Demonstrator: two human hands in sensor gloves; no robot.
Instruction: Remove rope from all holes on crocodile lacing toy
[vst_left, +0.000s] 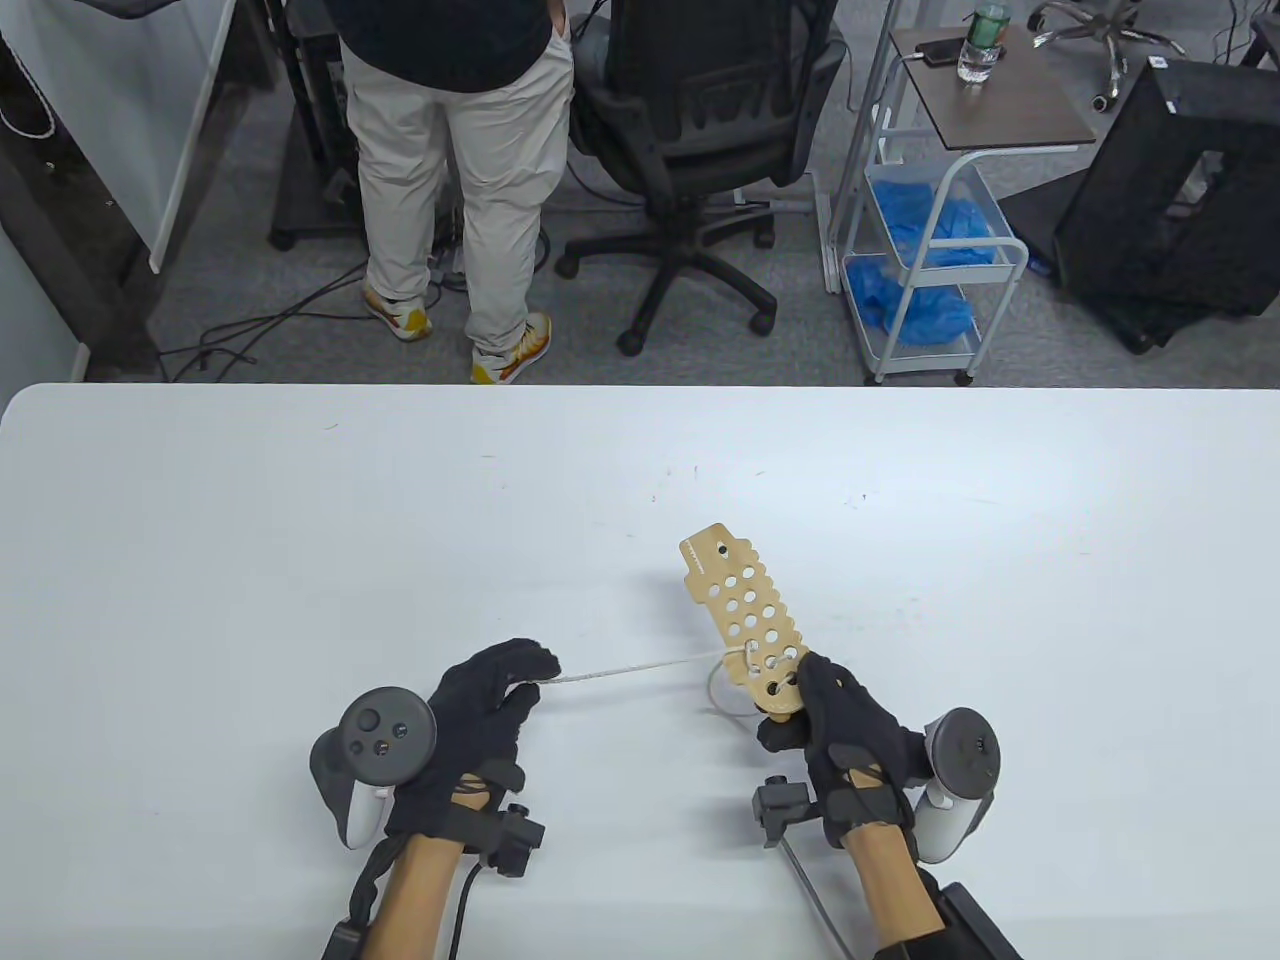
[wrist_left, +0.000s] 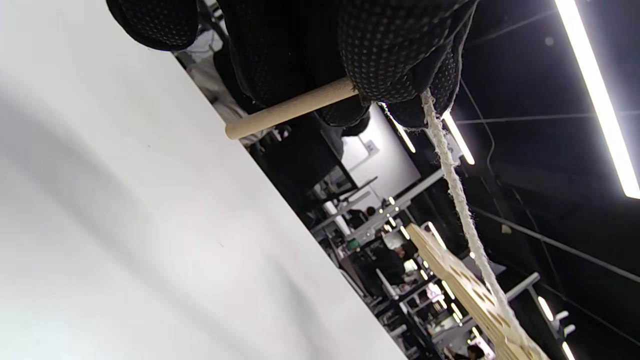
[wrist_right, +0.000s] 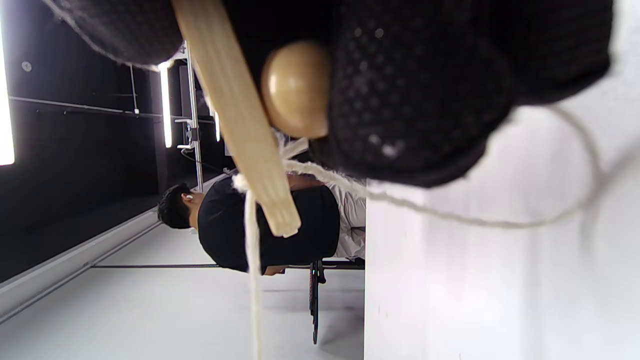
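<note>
The wooden crocodile lacing toy (vst_left: 742, 614) is a flat tan board with several holes, held tilted above the white table (vst_left: 300, 520). My right hand (vst_left: 812, 712) grips its near end; the right wrist view shows the board (wrist_right: 235, 115) edge-on beside a wooden bead (wrist_right: 296, 87) under my fingers. A white rope (vst_left: 640, 668) runs taut from a hole near that end to my left hand (vst_left: 505, 680), which pinches it. In the left wrist view the rope (wrist_left: 457, 200) leaves my fingers next to a wooden dowel tip (wrist_left: 290, 109). A slack loop (vst_left: 718, 695) hangs under the board.
Beyond the table's far edge a person (vst_left: 455, 180) stands beside a black office chair (vst_left: 700, 130). A white cart (vst_left: 930, 230) with blue items stands at the right, with a black frame (vst_left: 1180, 190) beyond it.
</note>
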